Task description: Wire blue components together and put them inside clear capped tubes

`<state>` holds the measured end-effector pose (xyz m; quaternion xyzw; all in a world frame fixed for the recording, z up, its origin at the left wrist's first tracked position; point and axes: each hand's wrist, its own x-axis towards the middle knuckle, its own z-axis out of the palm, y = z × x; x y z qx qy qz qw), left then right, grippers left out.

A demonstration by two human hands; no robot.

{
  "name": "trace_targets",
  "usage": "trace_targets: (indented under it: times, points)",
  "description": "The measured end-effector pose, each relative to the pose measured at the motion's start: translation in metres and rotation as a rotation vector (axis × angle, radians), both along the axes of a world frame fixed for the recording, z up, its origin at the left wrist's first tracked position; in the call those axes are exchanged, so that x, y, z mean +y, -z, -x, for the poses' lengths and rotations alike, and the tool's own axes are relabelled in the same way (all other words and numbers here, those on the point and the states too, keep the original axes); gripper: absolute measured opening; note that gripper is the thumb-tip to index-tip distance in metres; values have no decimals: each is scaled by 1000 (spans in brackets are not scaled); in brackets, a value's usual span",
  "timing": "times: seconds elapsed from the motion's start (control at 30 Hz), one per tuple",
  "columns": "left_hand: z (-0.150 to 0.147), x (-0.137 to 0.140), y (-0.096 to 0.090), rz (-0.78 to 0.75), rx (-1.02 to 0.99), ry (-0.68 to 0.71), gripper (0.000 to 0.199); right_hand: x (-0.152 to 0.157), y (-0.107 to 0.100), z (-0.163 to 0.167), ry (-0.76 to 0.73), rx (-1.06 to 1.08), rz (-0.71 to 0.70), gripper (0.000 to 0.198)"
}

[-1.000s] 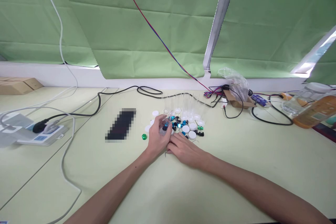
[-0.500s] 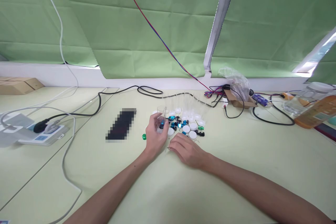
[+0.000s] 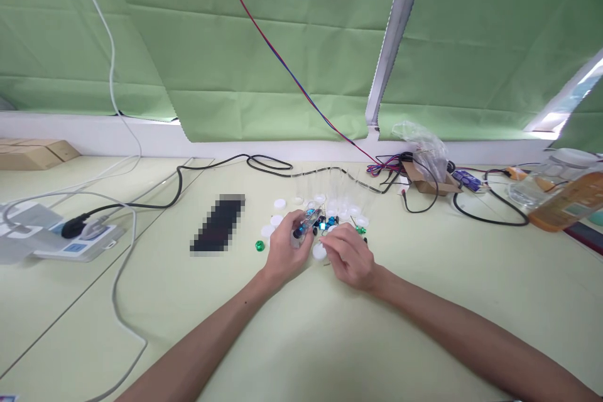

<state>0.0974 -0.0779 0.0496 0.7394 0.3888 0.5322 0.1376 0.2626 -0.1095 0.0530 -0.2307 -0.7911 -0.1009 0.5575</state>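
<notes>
My left hand (image 3: 286, 250) is curled around a clear plastic tube (image 3: 311, 218), which is tilted to the right. Small blue and black parts show in and behind its clear wall. Just to the right, my right hand (image 3: 351, 259) pinches thumb and fingers together near the tube; what sits between the fingertips looks like a thin bent metal piece, too small to name surely. A round white cap (image 3: 319, 252) lies between the hands. Behind them lie blue and black small parts (image 3: 330, 222) and a green part (image 3: 360, 230), partly covered by my right hand.
Several clear tubes (image 3: 336, 185) stand behind the pile. White caps (image 3: 279, 203) and a green knob-like piece (image 3: 260, 245) lie left of it. A pixelated dark rectangle (image 3: 217, 223), a power strip (image 3: 89, 245), black cable (image 3: 268, 162), cardboard box (image 3: 431, 183) and orange bottle (image 3: 568, 201) surround the area.
My left hand has shifted right with the clear tube, now tilted right, uncovering white caps. My right hand has moved right and slightly up, its fingertips still pinched.
</notes>
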Motion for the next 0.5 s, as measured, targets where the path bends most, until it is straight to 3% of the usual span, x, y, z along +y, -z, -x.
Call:
trace_targets:
  times: [0.27, 0.5]
  points:
    - [-1, -3, -1, -36, 82, -14, 30, 9, -40, -13, 78, 323, 45, 21]
    - [-1, -4, -2, -66, 120, 0, 30, 12, -48, -16, 55, 387, 118, 16]
